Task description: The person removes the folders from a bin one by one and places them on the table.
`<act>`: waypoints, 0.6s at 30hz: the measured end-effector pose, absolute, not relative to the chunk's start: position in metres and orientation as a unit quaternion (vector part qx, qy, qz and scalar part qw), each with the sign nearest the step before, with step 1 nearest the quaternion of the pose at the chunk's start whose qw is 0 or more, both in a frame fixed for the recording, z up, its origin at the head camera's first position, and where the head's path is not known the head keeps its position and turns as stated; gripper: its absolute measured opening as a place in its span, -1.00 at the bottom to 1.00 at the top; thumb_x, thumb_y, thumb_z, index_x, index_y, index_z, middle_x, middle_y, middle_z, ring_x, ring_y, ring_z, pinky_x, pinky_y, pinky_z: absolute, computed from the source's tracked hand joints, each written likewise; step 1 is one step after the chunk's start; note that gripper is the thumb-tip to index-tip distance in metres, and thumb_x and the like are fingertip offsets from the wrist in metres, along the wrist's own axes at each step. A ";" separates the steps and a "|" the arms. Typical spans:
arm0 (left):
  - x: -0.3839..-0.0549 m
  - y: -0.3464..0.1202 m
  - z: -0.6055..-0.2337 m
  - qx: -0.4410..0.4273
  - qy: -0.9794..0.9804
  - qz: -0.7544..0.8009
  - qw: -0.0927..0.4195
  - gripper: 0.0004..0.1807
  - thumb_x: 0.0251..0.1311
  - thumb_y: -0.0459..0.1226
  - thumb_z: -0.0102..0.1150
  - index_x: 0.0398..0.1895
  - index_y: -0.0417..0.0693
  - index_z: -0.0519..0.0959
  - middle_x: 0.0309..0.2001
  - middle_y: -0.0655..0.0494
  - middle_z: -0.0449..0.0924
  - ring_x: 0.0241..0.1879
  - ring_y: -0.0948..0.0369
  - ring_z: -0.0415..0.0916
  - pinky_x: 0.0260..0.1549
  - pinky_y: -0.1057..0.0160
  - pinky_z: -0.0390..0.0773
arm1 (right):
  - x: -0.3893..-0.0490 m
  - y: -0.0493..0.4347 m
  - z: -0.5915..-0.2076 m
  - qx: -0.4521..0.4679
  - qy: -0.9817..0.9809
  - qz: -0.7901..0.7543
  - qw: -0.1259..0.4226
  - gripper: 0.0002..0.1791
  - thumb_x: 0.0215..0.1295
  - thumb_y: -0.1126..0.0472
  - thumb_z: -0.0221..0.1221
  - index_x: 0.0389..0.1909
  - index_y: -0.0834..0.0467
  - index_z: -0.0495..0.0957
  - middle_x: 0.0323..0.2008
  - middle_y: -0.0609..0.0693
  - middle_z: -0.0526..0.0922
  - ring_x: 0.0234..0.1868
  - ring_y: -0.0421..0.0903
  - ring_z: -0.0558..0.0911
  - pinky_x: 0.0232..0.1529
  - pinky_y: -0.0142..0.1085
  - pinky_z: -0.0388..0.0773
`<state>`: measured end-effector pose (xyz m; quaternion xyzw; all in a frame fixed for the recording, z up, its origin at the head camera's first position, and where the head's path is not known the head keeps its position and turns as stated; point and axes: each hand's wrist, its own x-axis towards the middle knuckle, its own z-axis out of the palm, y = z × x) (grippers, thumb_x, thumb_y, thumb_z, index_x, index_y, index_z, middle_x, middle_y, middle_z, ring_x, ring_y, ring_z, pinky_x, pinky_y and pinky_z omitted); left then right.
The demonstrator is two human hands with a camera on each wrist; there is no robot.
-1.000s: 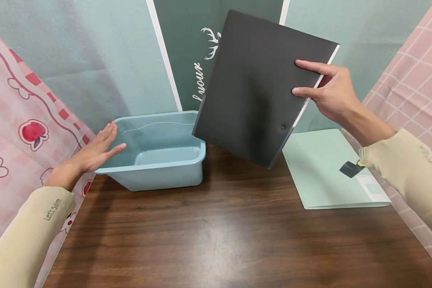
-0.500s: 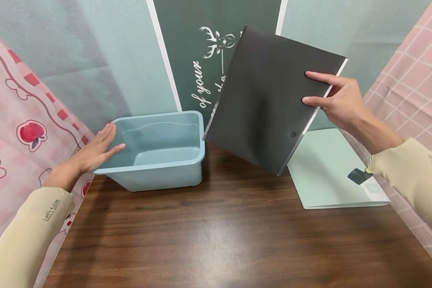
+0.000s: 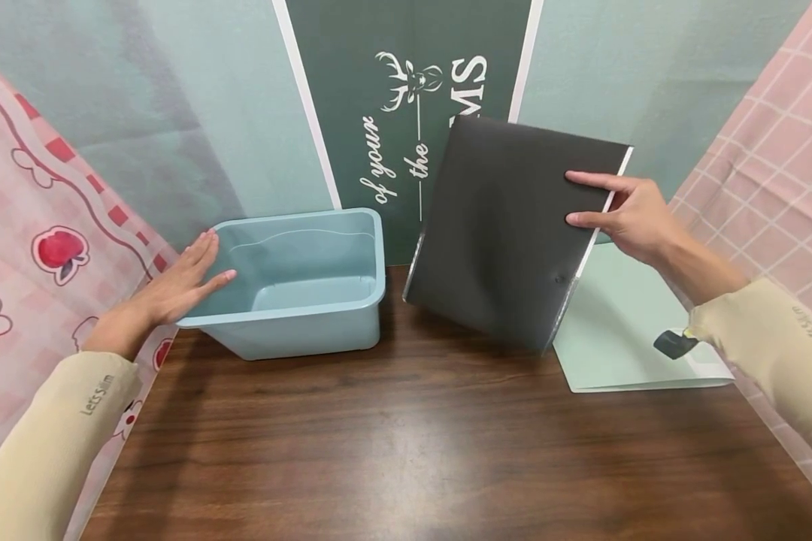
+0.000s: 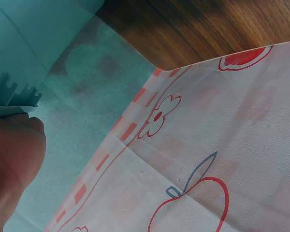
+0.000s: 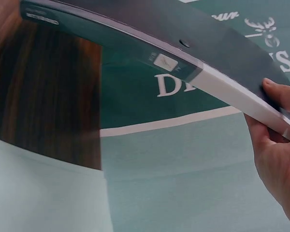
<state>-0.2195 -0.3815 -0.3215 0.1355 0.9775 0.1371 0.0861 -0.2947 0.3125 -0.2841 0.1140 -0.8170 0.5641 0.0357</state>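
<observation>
My right hand point(image 3: 639, 218) pinches a black file folder point(image 3: 507, 218) by its right edge, thumb and forefinger on the near face. The folder stands tilted above the table, its lower edge blurred. Seen from the right wrist, its spine point(image 5: 222, 87) has a white strip and a small label. My left hand point(image 3: 176, 289) lies with straight fingers on the left rim of a light blue plastic bin point(image 3: 311, 330); nothing shows inside the bin. Only a small part of that hand point(image 4: 19, 154) enters the left wrist view.
A pale green folder point(image 3: 622, 323) lies at the right of the wooden table point(image 3: 392, 451), partly behind the black one. A printed cloth point(image 3: 460, 37) hangs at the back. Pink cloths line the left side point(image 3: 13, 188) and right side point(image 3: 771, 150). A dark tag point(image 3: 675, 344) dangles by the right cuff.
My right hand has brought the black folder right, then down toward the table, away from the bin. More lettering shows behind it. My left hand and the bin stay put.
</observation>
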 end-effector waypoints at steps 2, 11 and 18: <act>-0.220 -0.381 -0.322 0.132 0.978 0.136 0.088 -0.02 0.65 0.15 -0.22 0.69 -0.19 -0.47 0.71 -0.09 -0.66 0.69 -0.10 -0.64 0.62 -0.12 -0.51 | -0.298 0.310 -0.291 0.127 -0.801 0.586 0.008 -0.27 0.12 0.52 0.50 0.32 -0.04 0.69 -0.76 -0.19 0.42 -0.70 -0.27 0.33 -0.68 -0.41 0.25; -0.220 -0.380 -0.320 0.130 0.978 0.137 0.085 -0.03 0.66 0.15 -0.25 0.69 -0.22 -0.46 0.70 -0.11 -0.66 0.69 -0.11 -0.63 0.62 -0.13 -0.50 | -0.311 0.302 -0.322 0.143 -0.809 0.564 -0.081 -0.24 0.12 0.50 0.51 0.38 0.07 0.63 -0.52 -0.24 0.69 -0.51 -0.33 0.58 -0.41 -0.54 0.56; -0.219 -0.379 -0.319 0.125 0.977 0.146 0.088 -0.02 0.65 0.16 -0.23 0.69 -0.19 -0.47 0.71 -0.10 -0.65 0.69 -0.10 -0.64 0.62 -0.13 -0.50 | -0.323 0.294 -0.339 0.139 -0.856 0.484 -0.113 -0.23 0.10 0.33 0.59 0.39 0.01 0.62 -0.68 -0.18 0.16 -0.58 -0.20 0.18 -0.58 -0.34 0.22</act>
